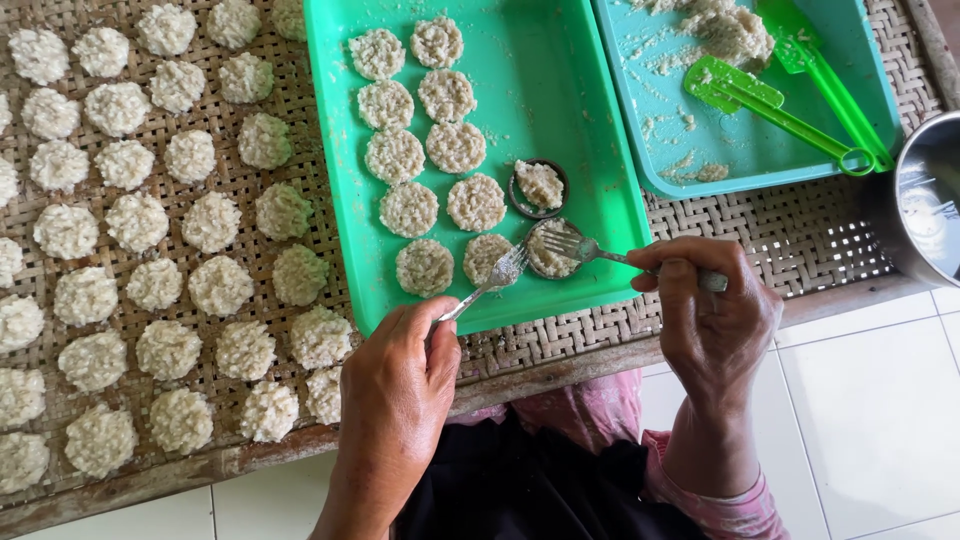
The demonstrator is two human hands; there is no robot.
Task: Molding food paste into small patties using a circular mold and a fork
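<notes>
Nearest the camera, the left hand [398, 385] is closed around the handle of a fork [490, 282], its tines resting at the edge of a rice patty in a round ring mould [549, 250]. The right hand [708, 312] is likewise curled shut on a second fork [585, 248], whose tines press the patty's top. The mould sits near the front edge of a green tray [590, 150], beside two columns of finished patties [428, 125] and another filled ring [539, 187]. The patty looks soft, sticky and crumbly, probably light; it seems best lifted from underneath or by the stiff ring. To the left, many patties cover a woven mat [230, 180]. A blue tray [770, 140] holds green spatulas [780, 105].
</notes>
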